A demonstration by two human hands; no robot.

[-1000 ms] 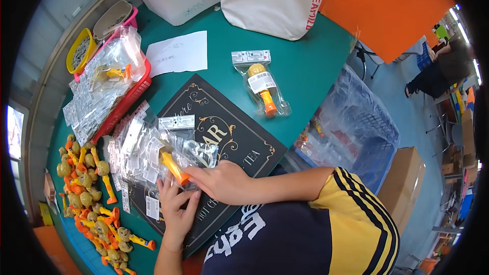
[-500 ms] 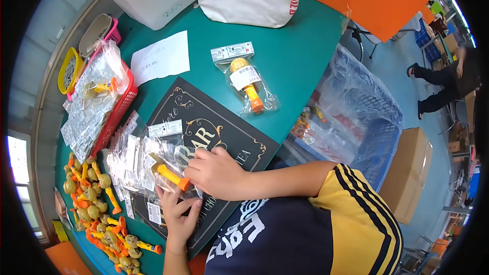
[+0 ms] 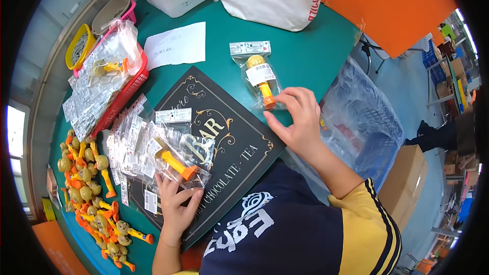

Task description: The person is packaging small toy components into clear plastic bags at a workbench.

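My right hand is at the near end of a clear bag holding a toy with a gold round head and a yellow-orange handle. Its thumb and forefinger are apart beside the orange tip; whether they touch the plastic I cannot tell. On the black board, my left hand rests with spread fingers at the lower edge of another clear bag. Inside that one lies a similar yellow-orange toy, its head partly hidden by a white label. Several flat clear bags with printed headers lie beneath and beside it.
Loose gold-headed toys heap at the table's left. Behind them stands a red basket of packets, near a yellow tub of small metal pieces. Paper lies farther back. A blue plastic-lined crate stands off the right edge.
My right hand has left the bagged toy on the board and moved right to the other bagged toy. My left hand stays by the bag on the board. The view has shifted slightly.
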